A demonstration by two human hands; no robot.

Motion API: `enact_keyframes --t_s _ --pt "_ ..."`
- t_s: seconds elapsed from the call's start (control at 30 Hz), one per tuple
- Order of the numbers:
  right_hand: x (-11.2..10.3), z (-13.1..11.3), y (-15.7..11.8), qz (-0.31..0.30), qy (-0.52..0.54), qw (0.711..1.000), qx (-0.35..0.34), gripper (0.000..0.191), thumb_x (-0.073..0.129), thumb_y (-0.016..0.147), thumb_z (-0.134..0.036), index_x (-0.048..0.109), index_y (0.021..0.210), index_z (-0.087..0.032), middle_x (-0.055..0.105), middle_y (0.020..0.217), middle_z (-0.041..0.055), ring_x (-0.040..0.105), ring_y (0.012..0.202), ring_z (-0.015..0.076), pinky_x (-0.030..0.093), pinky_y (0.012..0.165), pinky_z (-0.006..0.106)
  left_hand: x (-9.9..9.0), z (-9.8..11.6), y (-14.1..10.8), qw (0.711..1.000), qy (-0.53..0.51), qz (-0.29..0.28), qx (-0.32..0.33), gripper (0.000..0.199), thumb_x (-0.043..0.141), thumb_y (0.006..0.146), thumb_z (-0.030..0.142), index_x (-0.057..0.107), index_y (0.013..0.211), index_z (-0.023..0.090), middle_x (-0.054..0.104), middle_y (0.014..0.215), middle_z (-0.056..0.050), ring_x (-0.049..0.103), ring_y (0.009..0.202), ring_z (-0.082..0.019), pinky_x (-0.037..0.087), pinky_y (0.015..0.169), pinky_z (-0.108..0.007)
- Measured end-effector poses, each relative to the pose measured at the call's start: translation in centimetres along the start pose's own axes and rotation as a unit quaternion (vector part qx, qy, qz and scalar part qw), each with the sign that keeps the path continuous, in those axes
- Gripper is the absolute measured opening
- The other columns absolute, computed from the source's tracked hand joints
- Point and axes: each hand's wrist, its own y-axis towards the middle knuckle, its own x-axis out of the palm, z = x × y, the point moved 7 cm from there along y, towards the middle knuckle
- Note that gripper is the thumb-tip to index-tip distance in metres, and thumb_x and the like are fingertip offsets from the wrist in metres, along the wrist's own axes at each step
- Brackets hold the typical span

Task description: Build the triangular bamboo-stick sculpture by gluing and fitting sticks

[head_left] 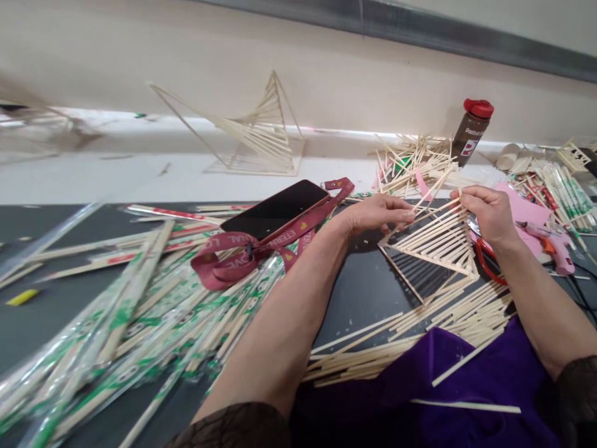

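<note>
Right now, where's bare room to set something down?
Dark table: scrap-flecked patch between left forearm, stick frame and loose sticks; small patch below yellow piece, left of wrapped sticks.
Crowded: wrapped sticks and phone leftward; glue gun and pink sheet right of stick frame.

1 blk phone (274,210) w/ red lanyard (297,233) | 1 btl (469,137), red lid (479,109), nr wall (336,68)

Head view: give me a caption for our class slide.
Left hand and right hand hold a stick frame near a glue gun.

Room above loose sticks (471,317), stick frame (431,239) blocking ahead, phone (275,211) left, glue gun (553,239) right
</note>
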Motion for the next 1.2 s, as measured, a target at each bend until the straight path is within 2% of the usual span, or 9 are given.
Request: enact_keyframes --t_s 0.17,0.33,0.53,0.63,0.73,0.87,1.03,1.2 --pt "0.1 0.0 -0.1 -0.006 -0.018 1.0 -0.003 0.013 0.068 0.073 -0.027 0.077 0.081 -0.022 0.072 0.068 0.0004 0.063 0.059 0.0144 0.049 0.058 0.028 0.7 0.2 0.0 1.0 -0.006 -0.023 0.008 0.037 0.071 0.07 0.04 0.074 0.1 0.018 0.071 0.086 -0.005 0.06 0.074 -0.015 0.039 0.054 -0.023" --pt "0.2 0.1 -0.2 -0.001 -0.015 1.0 0.009 0.013 0.068 0.073 -0.028 0.077 0.081 -0.022 0.071 0.067 -0.0001 0.063 0.059 0.0145 0.05 0.059 0.028 1.0 0.2 0.0 1.0 -0.018 -0.008 -0.005 0.035 0.073 0.067 0.031 0.074 0.099 0.018 0.071 0.084 -0.003 0.058 0.069 -0.014 0.038 0.055 -0.023" --pt "0.5 0.3 -0.1 -0.008 -0.017 1.0 0.011 0.016 0.067 0.074 -0.031 0.077 0.083 -0.023 0.072 0.07 -0.0009 0.064 0.064 0.0145 0.05 0.063 0.028 1.4 0.1 0.7 0.998 -0.06 0.013 0.018 0.027 0.073 0.066 0.024 0.074 0.093 0.017 0.074 0.087 -0.003 0.064 0.079 -0.015 0.047 0.082 -0.032" --pt "0.7 0.3 -0.1 -0.013 -0.013 1.0 0.01 0.017 0.066 0.074 -0.033 0.076 0.084 -0.022 0.072 0.072 -0.0008 0.065 0.067 0.0147 0.051 0.065 0.028 1.7 0.2 0.9 0.998 -0.048 0.003 0.029 0.026 0.072 0.069 0.027 0.075 0.093 0.018 0.074 0.09 -0.003 0.065 0.082 -0.017 0.048 0.085 -0.033" --pt "0.8 0.2 -0.1 -0.016 -0.008 1.0 0.013 0.017 0.066 0.074 -0.032 0.076 0.083 -0.022 0.072 0.071 -0.001 0.063 0.066 0.0141 0.049 0.065 0.027 1.9 0.2 0.8 0.998 -0.053 -0.004 0.036 0.027 0.071 0.071 0.028 0.074 0.096 0.017 0.074 0.093 -0.004 0.065 0.082 -0.016 0.047 0.083 -0.03" --pt "1.3 0.1 -0.1 -0.039 -0.009 0.999 0.019 0.017 0.064 0.076 -0.033 0.075 0.08 -0.02 0.072 0.072 -0.0004 0.063 0.066 0.0139 0.049 0.066 0.026 2.2 -0.1 0.7 0.996 -0.09 0.002 0.022 0.029 0.072 0.07 0.031 0.073 0.095 0.016 0.074 0.087 -0.004 0.064 0.075 -0.014 0.048 0.074 -0.028" --pt "1.7 0.0 -0.1 -0.051 -0.015 0.998 0.02 0.02 0.063 0.077 -0.036 0.074 0.077 -0.019 0.072 0.073 0.0001 0.063 0.068 0.0138 0.049 0.068 0.026 2.5 -0.7 0.7 0.994 -0.1 0.044 -0.003 0.029 0.075 0.065 0.034 0.074 0.085 0.014 0.071 0.074 -0.004 0.059 0.062 -0.013 0.045 0.059 -0.025" --pt "1.9 0.2 -0.2 -0.064 0.01 0.997 0.046 0.024 0.064 0.076 -0.04 0.074 0.073 -0.019 0.072 0.07 0.0003 0.063 0.066 0.0138 0.049 0.066 0.026 2.7 -1.4 0.9 0.991 -0.101 0.073 -0.04 0.03 0.078 0.059 0.038 0.073 0.077 0.015 0.068 0.065 -0.001 0.056 0.057 -0.012 0.044 0.055 -0.024"
